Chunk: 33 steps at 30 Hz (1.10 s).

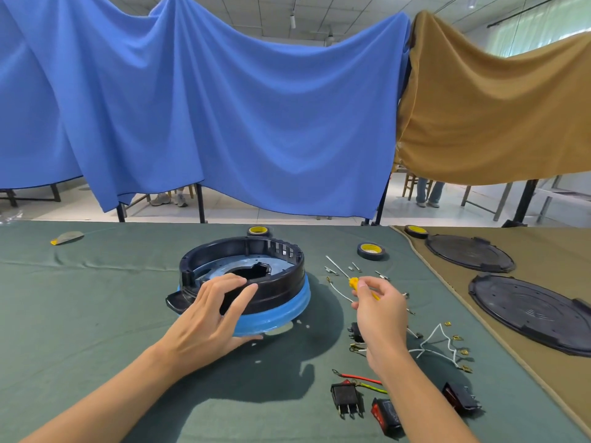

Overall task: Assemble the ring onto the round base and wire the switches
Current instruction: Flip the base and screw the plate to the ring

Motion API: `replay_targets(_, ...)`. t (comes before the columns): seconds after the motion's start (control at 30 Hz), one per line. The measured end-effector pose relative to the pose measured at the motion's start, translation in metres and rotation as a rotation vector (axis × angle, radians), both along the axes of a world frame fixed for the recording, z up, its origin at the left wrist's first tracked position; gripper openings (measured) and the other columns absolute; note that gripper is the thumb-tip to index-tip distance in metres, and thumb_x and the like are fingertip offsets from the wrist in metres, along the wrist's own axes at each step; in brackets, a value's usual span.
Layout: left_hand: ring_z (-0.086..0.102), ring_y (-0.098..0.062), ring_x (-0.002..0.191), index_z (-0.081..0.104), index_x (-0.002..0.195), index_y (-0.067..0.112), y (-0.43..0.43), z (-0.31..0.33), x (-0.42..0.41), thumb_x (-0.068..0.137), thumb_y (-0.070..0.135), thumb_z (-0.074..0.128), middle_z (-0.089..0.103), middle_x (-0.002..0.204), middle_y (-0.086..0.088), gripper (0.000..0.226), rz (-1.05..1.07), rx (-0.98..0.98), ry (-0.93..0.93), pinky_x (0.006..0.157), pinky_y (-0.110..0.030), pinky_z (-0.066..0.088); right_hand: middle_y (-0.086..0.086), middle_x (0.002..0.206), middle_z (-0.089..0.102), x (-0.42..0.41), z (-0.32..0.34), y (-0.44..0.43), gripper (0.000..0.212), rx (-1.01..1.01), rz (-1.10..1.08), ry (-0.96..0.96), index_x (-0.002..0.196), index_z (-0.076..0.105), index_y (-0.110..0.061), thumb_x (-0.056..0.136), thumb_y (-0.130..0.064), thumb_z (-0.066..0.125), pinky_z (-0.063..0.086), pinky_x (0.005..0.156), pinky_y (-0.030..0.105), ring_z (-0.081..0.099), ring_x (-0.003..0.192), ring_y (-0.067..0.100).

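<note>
The black ring (pixel 281 276) sits on top of the blue round base (pixel 300 298) in the middle of the green table. My left hand (pixel 211 318) rests on the ring's near wall, thumb down by the base's edge. To the right, my right hand (pixel 380 311) pinches a yellow-handled screwdriver (pixel 353 282) whose thin shaft points away to the upper left. Three black rocker switches lie near the front edge: one with prongs showing (pixel 347 398), one red-faced (pixel 385 414), one beside my right forearm (pixel 459 398). White wires with brass terminals (pixel 444 346) and red and yellow-green leads (pixel 358 377) lie between them.
Small screws and pins (pixel 355 268) are scattered right of the ring. Tape rolls stand behind the ring (pixel 259 231), to its right (pixel 371 250) and on the tan mat (pixel 415 231). Two black round covers (pixel 470 252) (pixel 531 311) lie on that mat. A small pad (pixel 67 237) lies far left.
</note>
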<state>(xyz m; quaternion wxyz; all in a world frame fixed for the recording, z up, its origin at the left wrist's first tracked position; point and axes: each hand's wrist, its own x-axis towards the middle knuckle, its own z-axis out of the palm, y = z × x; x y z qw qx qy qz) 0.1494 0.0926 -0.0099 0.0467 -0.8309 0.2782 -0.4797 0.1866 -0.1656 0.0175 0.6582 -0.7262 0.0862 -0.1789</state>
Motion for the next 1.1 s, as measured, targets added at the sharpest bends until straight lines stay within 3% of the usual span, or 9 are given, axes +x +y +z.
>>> replay_targets(0.17, 0.047, -0.03, 0.112, 0.049, 0.132, 0.002, 0.007, -0.004, -0.005, 0.089, 0.059, 0.052, 0.042, 0.119, -0.015, 0.072, 0.019, 0.028, 0.066, 0.096, -0.037, 0.047, -0.009, 0.09, 0.067, -0.003, -0.003, 0.007, 0.012, -0.023, 0.018, 0.015, 0.096, 0.064, -0.026, 0.096, -0.021, 0.054, 0.042, 0.056, 0.024, 0.064, 0.078, 0.012)
replay_targets(0.43, 0.062, -0.029, 0.095, 0.068, 0.115, -0.001, -0.001, -0.001, -0.007, 0.096, 0.035, 0.053, 0.064, 0.105, -0.014, 0.044, 0.108, 0.058, 0.074, 0.086, -0.037, 0.046, -0.009, 0.088, 0.066, -0.003, -0.005, 0.009, 0.01, -0.094, -0.017, -0.007, 0.096, 0.065, -0.025, 0.095, -0.02, 0.056, 0.043, 0.057, 0.024, 0.061, 0.078, 0.01)
replay_targets(0.53, 0.063, -0.026, 0.093, 0.068, 0.112, 0.008, -0.026, 0.017, -0.007, 0.096, 0.039, 0.046, 0.066, 0.101, -0.004, 0.041, 0.215, -0.008, 0.219, 0.084, -0.037, 0.047, -0.009, 0.086, 0.067, 0.002, -0.003, 0.006, 0.007, -0.217, -0.052, 0.013, 0.094, 0.068, -0.025, 0.091, -0.023, 0.063, 0.047, 0.064, 0.029, 0.062, 0.082, 0.015)
replay_targets(0.67, 0.057, -0.026, 0.1, 0.048, 0.116, 0.016, -0.076, 0.037, 0.008, 0.098, 0.047, 0.038, 0.061, 0.105, 0.0, 0.037, 0.465, -0.119, 0.46, 0.083, -0.037, 0.038, -0.005, 0.086, 0.066, 0.017, 0.008, -0.002, 0.007, -0.473, -0.109, 0.078, 0.094, 0.071, -0.026, 0.089, -0.027, 0.066, 0.049, 0.067, 0.031, 0.059, 0.086, 0.021)
replay_targets(0.8, 0.058, -0.027, 0.1, 0.051, 0.106, 0.013, -0.118, 0.044, 0.033, 0.1, 0.047, 0.041, 0.062, 0.103, -0.004, 0.036, 0.577, -0.224, 0.443, 0.081, -0.038, 0.038, 0.001, 0.093, 0.069, 0.032, 0.017, -0.015, 0.01, -0.659, -0.165, 0.11, 0.097, 0.072, -0.027, 0.089, -0.027, 0.066, 0.046, 0.06, 0.029, 0.056, 0.082, 0.022)
replay_targets(0.87, 0.061, -0.024, 0.082, 0.061, 0.091, 0.012, -0.127, 0.043, 0.037, 0.091, 0.047, 0.059, 0.064, 0.083, -0.003, 0.035, 0.626, -0.246, 0.377, 0.073, -0.034, 0.042, 0.002, 0.095, 0.069, 0.037, 0.015, -0.022, 0.01, -0.738, -0.165, 0.132, 0.097, 0.071, -0.028, 0.09, -0.027, 0.065, 0.051, 0.065, 0.032, 0.057, 0.084, 0.024)
replay_targets(0.97, 0.053, -0.019, 0.051, 0.06, 0.059, 0.016, -0.126, 0.027, 0.038, 0.057, 0.029, 0.089, 0.052, 0.051, 0.002, 0.031, 0.614, -0.142, 0.313, 0.053, -0.027, 0.039, 0.005, 0.098, 0.068, 0.041, 0.008, -0.029, 0.01, -0.834, -0.128, 0.159, 0.097, 0.07, -0.029, 0.09, -0.028, 0.063, 0.05, 0.07, 0.033, 0.057, 0.089, 0.027)
replay_targets(1.03, 0.049, -0.019, 0.048, 0.065, 0.065, 0.013, -0.115, 0.014, 0.04, 0.053, 0.015, 0.086, 0.049, 0.05, 0.002, 0.024, 0.579, -0.065, 0.217, 0.051, -0.027, 0.038, 0.005, 0.099, 0.069, 0.042, 0.003, -0.03, 0.01, -0.954, -0.078, 0.175, 0.096, 0.07, -0.029, 0.09, -0.028, 0.062, 0.046, 0.072, 0.031, 0.058, 0.089, 0.027)
replay_targets(1.1, 0.053, -0.021, 0.052, 0.074, 0.084, 0.007, -0.098, 0.008, 0.039, 0.059, 0.016, 0.084, 0.053, 0.055, 0.001, 0.029, 0.506, -0.012, 0.124, 0.052, -0.028, 0.041, 0.003, 0.101, 0.069, 0.044, -0.001, -0.031, 0.01, -1.06, -0.023, 0.185, 0.098, 0.069, -0.03, 0.09, -0.028, 0.062, 0.045, 0.076, 0.031, 0.059, 0.091, 0.026)
